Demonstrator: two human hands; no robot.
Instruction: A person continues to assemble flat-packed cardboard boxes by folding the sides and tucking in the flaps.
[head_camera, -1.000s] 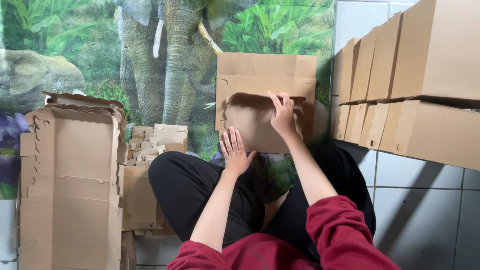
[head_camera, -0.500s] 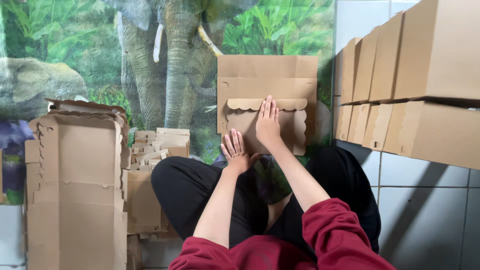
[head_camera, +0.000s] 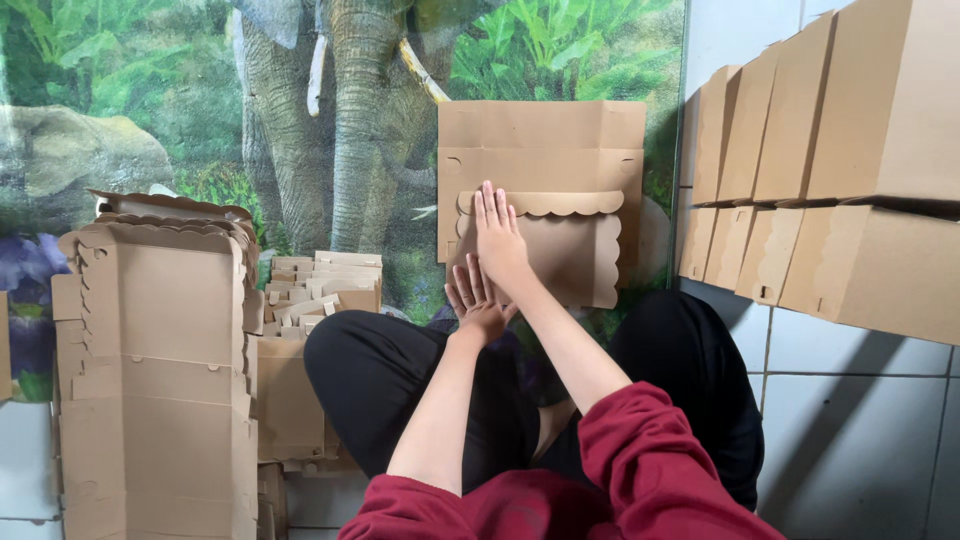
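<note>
Flat cardboard sheet (head_camera: 560, 180) lies ahead, flat stack (head_camera: 150, 380) left, folded boxes (head_camera: 830, 170) right.

- We wear a deep red top of soft, thick cloth, its sleeves pushed up and bunched in folds above the elbows, so both forearms are bare.
- Our trousers are plain black, matt, with no pattern or seam marks that we can make out.
- Our left hand (head_camera: 478, 300) and right hand (head_camera: 498, 240) are bare: no gloves, rings, watch or bands show on the fingers (head_camera: 488, 205) or the wrists.
- The nails look short and unpainted.
</note>
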